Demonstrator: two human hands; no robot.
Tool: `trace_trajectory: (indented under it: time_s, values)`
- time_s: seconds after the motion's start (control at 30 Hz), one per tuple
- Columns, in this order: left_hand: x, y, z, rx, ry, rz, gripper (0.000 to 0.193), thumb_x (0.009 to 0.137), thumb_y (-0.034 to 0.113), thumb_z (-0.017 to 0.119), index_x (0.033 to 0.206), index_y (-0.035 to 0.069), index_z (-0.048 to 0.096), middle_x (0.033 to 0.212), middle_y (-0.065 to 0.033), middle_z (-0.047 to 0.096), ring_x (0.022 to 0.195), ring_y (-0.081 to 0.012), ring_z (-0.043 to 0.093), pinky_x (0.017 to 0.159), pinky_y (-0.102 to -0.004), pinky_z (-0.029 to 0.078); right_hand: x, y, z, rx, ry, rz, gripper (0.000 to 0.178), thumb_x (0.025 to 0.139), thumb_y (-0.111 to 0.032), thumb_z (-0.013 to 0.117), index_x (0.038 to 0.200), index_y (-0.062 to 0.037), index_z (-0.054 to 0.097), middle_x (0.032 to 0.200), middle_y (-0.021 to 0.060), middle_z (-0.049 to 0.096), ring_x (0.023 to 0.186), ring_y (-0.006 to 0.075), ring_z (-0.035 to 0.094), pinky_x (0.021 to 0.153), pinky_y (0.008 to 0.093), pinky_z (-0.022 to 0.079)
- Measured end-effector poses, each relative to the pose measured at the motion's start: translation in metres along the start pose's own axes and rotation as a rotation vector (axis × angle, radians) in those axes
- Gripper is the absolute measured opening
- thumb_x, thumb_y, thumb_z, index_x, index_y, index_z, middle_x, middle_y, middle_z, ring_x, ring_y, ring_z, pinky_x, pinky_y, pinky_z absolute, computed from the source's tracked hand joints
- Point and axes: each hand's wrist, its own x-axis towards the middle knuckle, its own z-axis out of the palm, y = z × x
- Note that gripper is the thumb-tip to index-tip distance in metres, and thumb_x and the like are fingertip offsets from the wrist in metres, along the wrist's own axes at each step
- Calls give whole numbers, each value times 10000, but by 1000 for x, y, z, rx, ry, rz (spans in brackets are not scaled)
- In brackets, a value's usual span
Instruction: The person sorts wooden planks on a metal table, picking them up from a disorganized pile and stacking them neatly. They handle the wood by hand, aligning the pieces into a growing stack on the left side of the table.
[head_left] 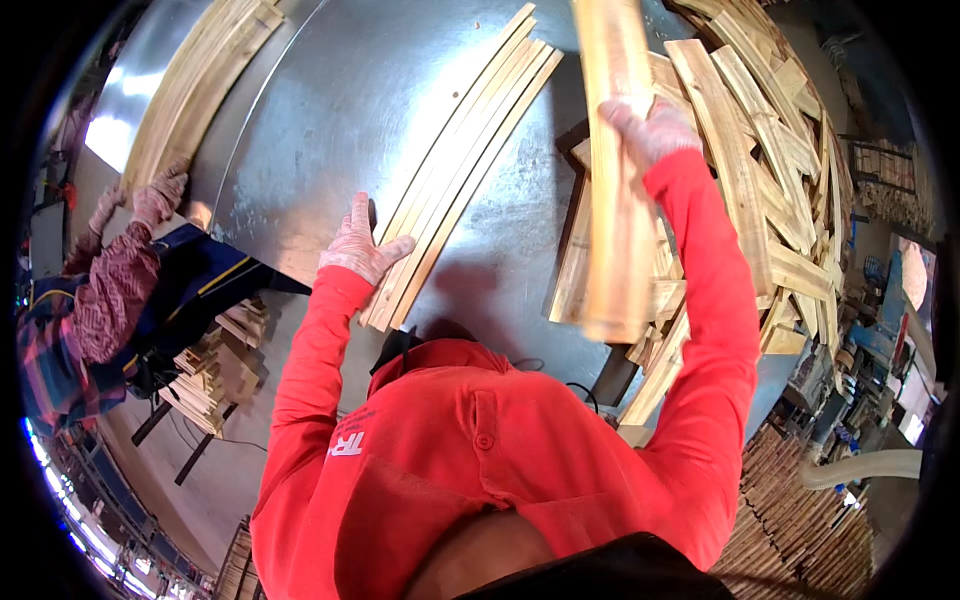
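Red sleeves rise from the lower edge toward a round metal counter [360,110]. Up in the right hand [650,128], lifted clear of the counter, is a bundle of long wooden slats [612,190], the gloved fingers clamped around it near its upper part while the lower end hangs free above a loose heap of slats [760,170]. The bundle looks stiff and light for its length, dry and rough rather than slippery, so the cotton glove should bite well; held so far from its middle it will likely want to swing and fan apart, and a grip nearer the centre with the strips squeezed flat together seems safer. The left hand [360,245] lies palm down, fingers spread flat, on the near end of a neat row of thin strips [460,170] laid slantwise across the counter. At the far left edge another stack of slats [195,85] rests under a co-worker's gloved hand [158,195]. Below the counter, bundled offcuts [215,375] sit on the floor.
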Motion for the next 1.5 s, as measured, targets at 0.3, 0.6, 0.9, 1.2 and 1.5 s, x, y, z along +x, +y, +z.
trace_trajectory:
  time_s: [0.3,0.6,0.9,1.2,1.5]
  values:
    - [-106,-97,60,-599,378,-330,909,802,402,679,1456,-9,198,1306,-223,444,1175,-309,485,1002,-411,401,99,37,45,-417,389,-237,587,792,-366,704,1221,9,559,994,208,672,868,328,681,761,379,550]
    - [-120,-66,113,-1542,23,-818,807,867,622,521,1443,103,299,1311,-97,514,1160,-280,525,866,-468,471,174,-41,43,698,-366,17,359,835,-294,702,1047,-5,686,917,94,706,736,193,669,686,343,566]
    - [-99,-16,86,-1711,242,-1047,832,847,792,273,1385,176,422,1338,-60,523,1182,-295,459,974,-620,290,184,-26,73,195,-308,-135,339,864,-363,621,1000,-54,641,762,74,662,584,184,650,460,333,519]
    - [-189,-21,16,-1256,256,-467,666,868,601,538,1291,91,467,1111,-37,523,867,-221,548,590,-320,453,84,-48,-3,883,-131,-353,376,905,-217,620,1152,66,608,1055,174,659,913,257,660,836,339,556]
    - [-124,75,68,-1761,-528,-407,505,878,528,590,1042,51,563,819,-46,548,585,-151,476,547,-291,402,70,119,-147,743,305,-99,448,800,-274,698,1119,31,622,1015,165,665,864,257,652,796,366,546]
